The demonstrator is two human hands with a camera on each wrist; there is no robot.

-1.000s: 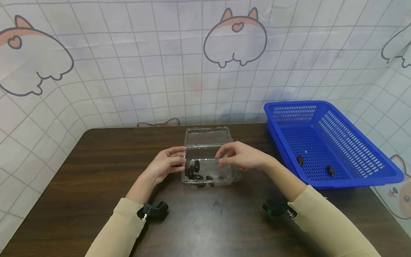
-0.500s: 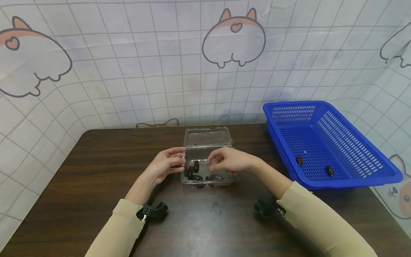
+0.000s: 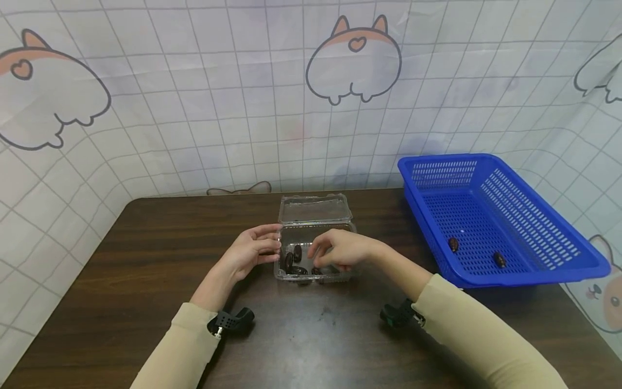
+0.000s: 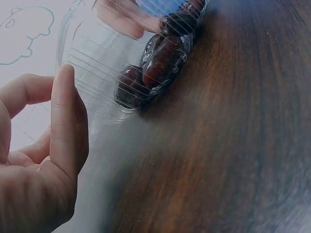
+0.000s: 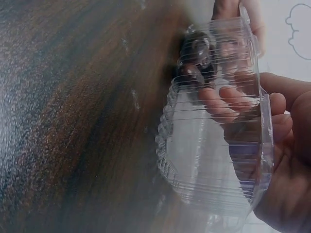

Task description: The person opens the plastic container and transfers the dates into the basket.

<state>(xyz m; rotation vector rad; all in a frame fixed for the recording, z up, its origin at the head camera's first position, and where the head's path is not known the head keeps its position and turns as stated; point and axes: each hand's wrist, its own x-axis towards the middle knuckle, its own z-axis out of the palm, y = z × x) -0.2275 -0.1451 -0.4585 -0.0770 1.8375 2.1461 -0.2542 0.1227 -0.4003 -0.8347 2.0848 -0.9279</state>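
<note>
A hinged clear plastic box (image 3: 335, 278) stands on the table with its lid (image 3: 316, 209) laid back. Several glossy dark brown dates (image 3: 289, 262) lie along its left and front; through its wall the left wrist view shows dates (image 4: 164, 60) close up. My left hand (image 3: 250, 251) rests its fingertips against the box's left side, fingers nearly straight. Reaching in over the front right, my right hand (image 3: 342, 249) has fingers bent downward and spread a little. In the right wrist view its fingertips (image 5: 211, 99) are right at a date (image 5: 192, 73), seen through the plastic.
To the right, a blue plastic basket (image 3: 529, 278) with slotted walls holds two dates (image 3: 453, 244). The dark wooden table (image 3: 160, 259) meets a white tiled-pattern cloth (image 3: 218, 108) at the back.
My right hand has moved left and down into the box, its fingertips now at a date near the front. The left hand keeps its place at the box's side.
</note>
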